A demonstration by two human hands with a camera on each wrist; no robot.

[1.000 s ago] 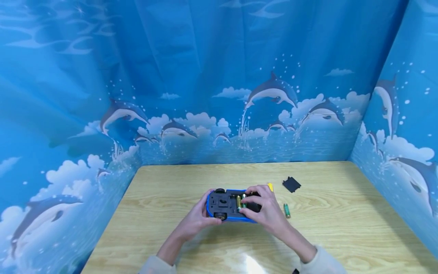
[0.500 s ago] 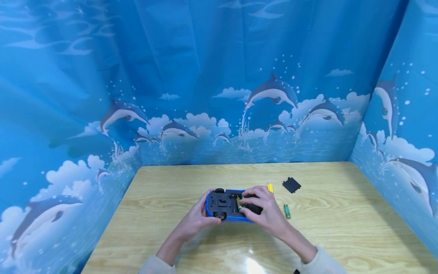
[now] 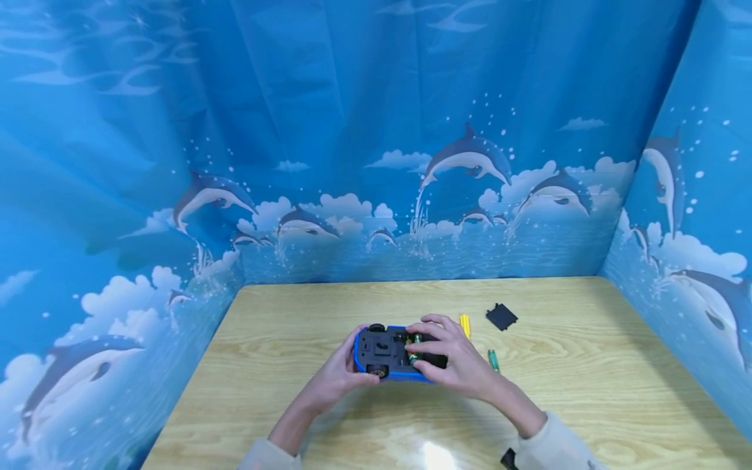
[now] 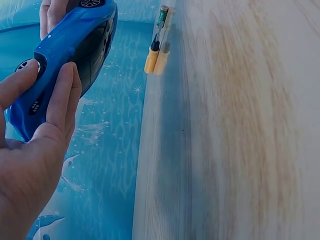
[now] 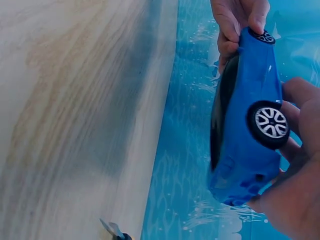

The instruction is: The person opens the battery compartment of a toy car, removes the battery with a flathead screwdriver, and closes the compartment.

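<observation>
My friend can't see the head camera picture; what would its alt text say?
A left hand grips an upturned blue toy car above a wooden table while the right hand touches a green battery at the car's open compartment. Nearby lie a yellow handle, black cover and another battery, before a blue dolphin backdrop.

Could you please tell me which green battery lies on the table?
The green battery just beyond the right forearm, near the yellow handle; any other in view is in the upturned toy car, under the right hand.
</observation>
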